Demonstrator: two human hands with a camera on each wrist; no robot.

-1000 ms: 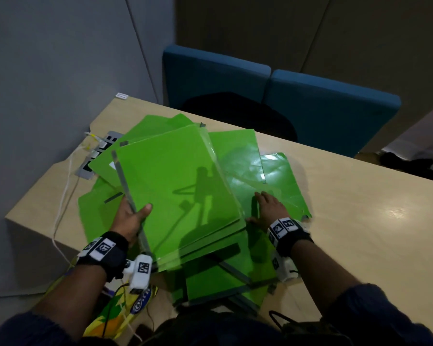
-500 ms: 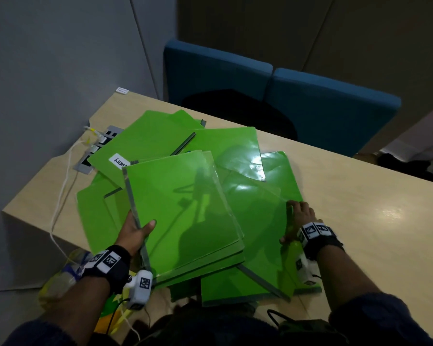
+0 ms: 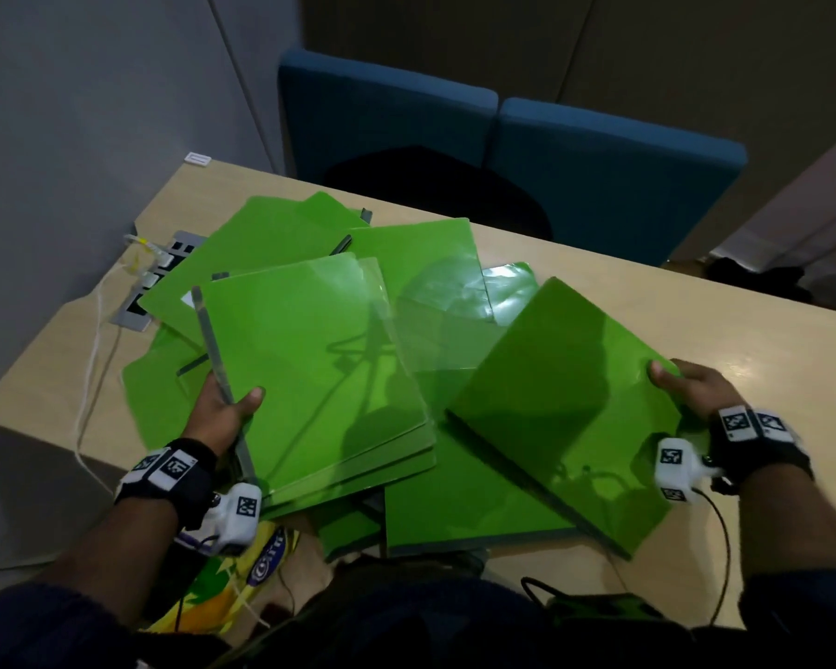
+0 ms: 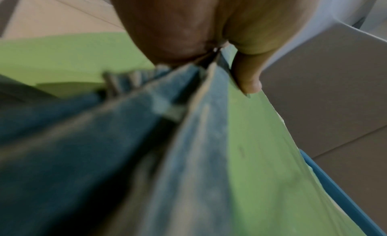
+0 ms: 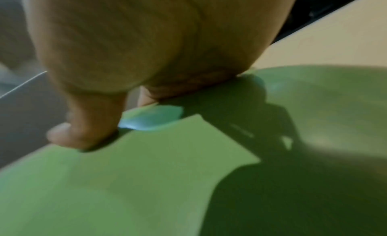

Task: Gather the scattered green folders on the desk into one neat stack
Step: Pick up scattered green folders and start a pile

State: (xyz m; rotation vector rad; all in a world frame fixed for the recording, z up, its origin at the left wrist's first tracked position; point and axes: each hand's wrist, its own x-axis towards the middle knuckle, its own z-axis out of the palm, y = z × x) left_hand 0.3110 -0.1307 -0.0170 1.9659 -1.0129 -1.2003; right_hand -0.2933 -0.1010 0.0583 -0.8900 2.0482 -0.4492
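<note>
While your left hand (image 3: 223, 408) clamps the grey spine edge of the gathered bundle of glossy green plastic folders (image 3: 319, 374), thumb on top and fingers hidden beneath, your right hand (image 3: 691, 388) pinches the right edge of a single green folder (image 3: 565, 412), thumb on its cover and the other fingers underneath. That single folder is lifted and tilted, its near corner low and its far corner raised above the loose green folders (image 3: 435, 306) fanned across the pale wooden desk (image 3: 696, 301).

What matters for the coming move is that the bundle lies to the left of the single folder, with a small gap between their near edges. The two long axes do not agree: the bundle runs away from you leaning slightly left, while the single folder is turned clockwise, leaning right. Your right hand is the nearer one to carry it over, so it likely has to swing left and rotate back before laying it on top. Several folders under and behind both are not yet collected.
</note>
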